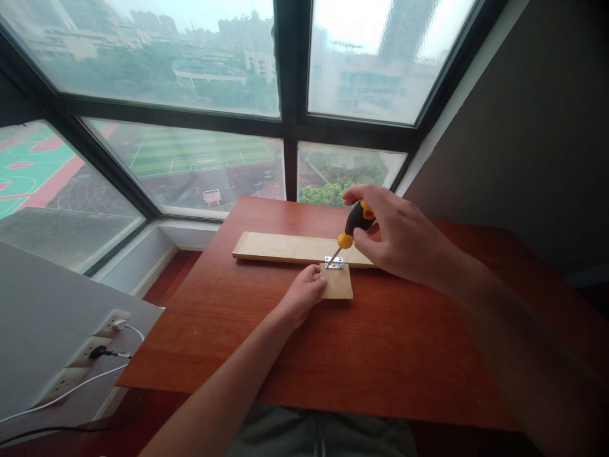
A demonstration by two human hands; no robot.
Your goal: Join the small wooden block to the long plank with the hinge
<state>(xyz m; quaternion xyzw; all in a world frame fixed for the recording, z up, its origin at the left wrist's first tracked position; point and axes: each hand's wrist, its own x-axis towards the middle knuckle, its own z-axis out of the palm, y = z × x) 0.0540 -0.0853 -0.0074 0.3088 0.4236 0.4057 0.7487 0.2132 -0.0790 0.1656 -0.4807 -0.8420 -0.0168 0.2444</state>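
Daylight through slanted, dark-framed windows (pixel 291 76), falling on a reddish-brown table (pixel 404 362). Gripped in the right hand (pixel 402 231), with thumb and fingers curled around its black and yellow handle: a screwdriver (pixel 346 240). Shaft aslant, leading down and left to the near-left part of a small metal hinge (pixel 338 264); cannot tell whether seated in a screw head, too small to make out. Pinched at its left edge between thumb and fingers of the left hand (pixel 304 293): a small wooden piece (pixel 339 284), with the hinge lying across its far edge. Just beyond, close against that far edge, a long pale board (pixel 280 249) flat on the table, its right end hidden behind the right hand and forearm. For clean work, best to bring the handle nearer upright, square to the hinge plate, and to press down along the shaft while turning, so as not to slip out sideways. Worth pinning the small piece firmly, fingers well clear of the tip, and checking hinge and edges for line before tightening. Farther out, at lower left, wall sockets (pixel 88 352) with cables plugged in; beyond the glass, a striped sports field (pixel 200 149).
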